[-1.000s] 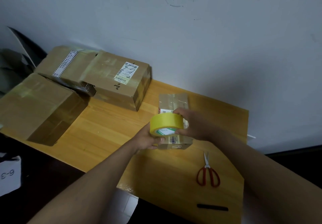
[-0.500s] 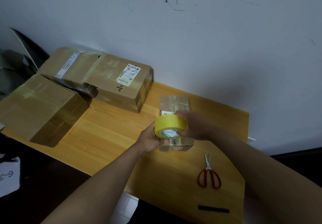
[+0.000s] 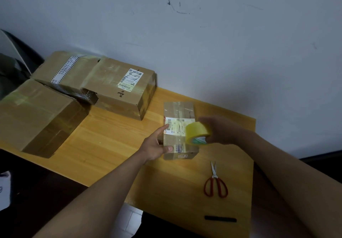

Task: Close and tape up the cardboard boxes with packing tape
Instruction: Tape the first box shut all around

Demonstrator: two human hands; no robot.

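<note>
Yellow tape roll (image 3: pixel 197 133) was held in the right hand (image 3: pixel 221 130), whose fingers were curled round it. The roll hung just over the right side of the small box (image 3: pixel 178 126), tipped on its side so its green and white core faced the camera.

From the head camera, the small box sat on the wooden counter (image 3: pixel 111 141), near the middle. It was closed, with shiny clear tape and white labels on its top. The left hand (image 3: pixel 155 145) held the box by its left side. Its thumb pressed on the top near the front edge, and its fingers reached along the left edge up to a white label.

Red scissors (image 3: pixel 215 183) lay flat on the counter, in front of the small box and a bit to the right, well apart from both hands. A black pen (image 3: pixel 220 219) lay near the counter's front edge.

Three bigger boxes sat at the left end of the counter. One taped box (image 3: pixel 35 115) was nearest the camera. A box with a white label (image 3: pixel 122 88) sat by the wall. A long box with a striped strip (image 3: pixel 64 71) lay behind them, touching both.
</note>
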